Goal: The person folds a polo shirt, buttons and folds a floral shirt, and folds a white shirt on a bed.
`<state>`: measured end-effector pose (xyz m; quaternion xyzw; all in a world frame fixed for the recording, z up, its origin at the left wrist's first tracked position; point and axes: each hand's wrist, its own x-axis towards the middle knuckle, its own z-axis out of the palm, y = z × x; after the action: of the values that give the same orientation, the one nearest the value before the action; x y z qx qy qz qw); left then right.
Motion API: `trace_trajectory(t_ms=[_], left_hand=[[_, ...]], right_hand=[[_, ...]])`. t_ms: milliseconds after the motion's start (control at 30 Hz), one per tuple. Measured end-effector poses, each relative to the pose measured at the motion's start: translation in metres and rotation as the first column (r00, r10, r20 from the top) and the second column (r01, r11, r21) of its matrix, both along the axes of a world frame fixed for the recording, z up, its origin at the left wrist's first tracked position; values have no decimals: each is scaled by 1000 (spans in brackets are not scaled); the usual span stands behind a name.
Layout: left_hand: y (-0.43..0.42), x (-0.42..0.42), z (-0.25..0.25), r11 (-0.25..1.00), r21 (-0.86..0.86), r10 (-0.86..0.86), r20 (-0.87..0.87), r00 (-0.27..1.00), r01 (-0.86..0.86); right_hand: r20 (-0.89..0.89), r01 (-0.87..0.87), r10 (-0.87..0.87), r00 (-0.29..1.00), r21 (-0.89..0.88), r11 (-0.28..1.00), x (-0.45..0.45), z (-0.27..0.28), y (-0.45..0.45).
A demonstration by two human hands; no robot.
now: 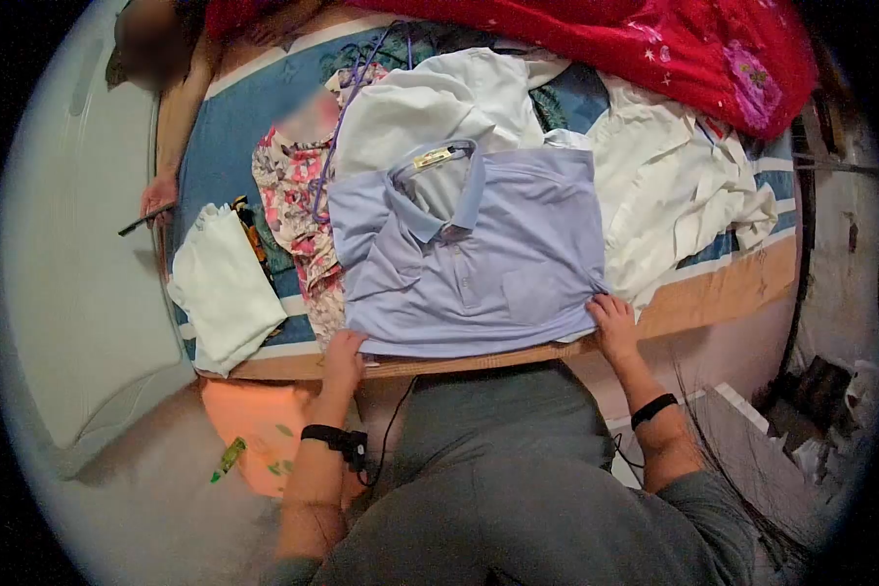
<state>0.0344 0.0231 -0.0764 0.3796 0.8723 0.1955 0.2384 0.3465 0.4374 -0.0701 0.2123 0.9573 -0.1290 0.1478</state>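
A lavender collared polo shirt (518,244) lies spread on the bed in front of me, its collar pointing away and its lower edge along the bed's near side. My left hand (344,359) is closed on the shirt's lower left corner. At the lower right corner, my right hand (612,324) pinches the fabric. Beyond the polo lies a white garment (430,103), partly covered by it. A floral garment (298,190) with a purple cord sits to its left, and a white shirt (654,176) is rumpled to its right.
A folded white garment (225,293) rests at the bed's left. Red floral cloth (654,49) covers the far side. Another person's hand (158,198) holds a dark thin object at the far left. An orange bag (259,425) is below the wooden bed edge (723,288).
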Motion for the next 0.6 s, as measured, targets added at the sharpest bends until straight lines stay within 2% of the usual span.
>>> trace_trajectory(t_ms=[33,100,133,167,233,267,300,333,367,400,433,467,500,533,567,600], left_hand=[[8,-7,11,1000,0,-10,-7,1000,10],[19,-19,38,977,208,45,-26,999,-39],[21,-27,48,983,183,27,-27,999,-22],[26,-30,62,981,191,24,-42,999,-16],[37,-38,96,983,121,122,109,987,-135],[29,-46,93,989,129,62,56,996,-69],[31,-48,102,989,137,59,41,997,-64],[34,-50,111,992,83,91,95,991,-99],[38,-53,120,991,31,128,145,981,-134],[29,-55,107,995,79,65,-11,998,-64],[17,-54,88,985,73,149,56,987,-153],[19,-52,90,982,-5,189,46,981,-189],[15,-55,79,992,118,45,-22,999,-42],[29,-53,102,992,-119,59,44,997,-54],[23,-53,91,999,-25,35,33,999,-34],[24,-52,89,999,-4,44,15,999,-44]], right_hand=[[-7,10,-10,1000,0,1000,-2,4,8],[-67,-9,-4,998,-197,980,-7,18,23],[-89,37,-68,994,-310,950,-10,28,28],[-105,36,-71,992,-303,952,-11,33,34],[-253,-44,-62,966,-396,917,-15,47,45],[-272,-48,-63,960,-386,921,-18,54,49],[-96,123,-221,971,-591,797,-23,66,51],[110,298,-327,939,-735,609,-26,75,52],[187,318,-261,947,-663,677,-25,76,54],[259,329,-210,943,-620,712,-18,53,60],[331,330,-156,931,-577,747,-10,29,65],[221,275,-185,958,-508,816,-7,11,63],[57,71,-49,997,-515,854,-5,3,63],[205,123,-25,978,-484,866,-7,8,57],[291,80,57,955,-438,895,-19,17,52],[125,27,41,991,-503,864,-15,19,46]])
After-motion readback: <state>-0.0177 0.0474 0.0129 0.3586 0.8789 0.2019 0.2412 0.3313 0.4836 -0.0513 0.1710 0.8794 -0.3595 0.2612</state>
